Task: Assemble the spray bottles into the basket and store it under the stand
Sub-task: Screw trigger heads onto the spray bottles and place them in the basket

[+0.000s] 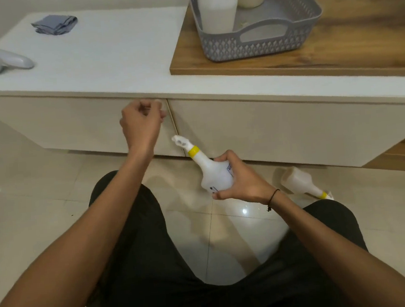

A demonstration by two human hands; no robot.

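My right hand (241, 178) grips a white spray bottle (213, 172) with a yellow collar and a white spray head, tilted up to the left above the floor. My left hand (142, 123) hovers in front of the white stand, fingers curled loosely, nothing visible in it. A second white spray bottle (302, 181) with a yellow collar lies on its side on the floor to the right. A grey perforated basket (260, 40) stands on the wooden top and holds two white bottles (218, 10), their tops cut off by the frame.
The white stand (115, 63) has flat drawer fronts facing me. On it lie a white controller (4, 60) and a folded blue cloth (54, 24). A wooden slab (357, 37) covers its right part. My legs in black trousers rest on the glossy tiled floor (29, 205).
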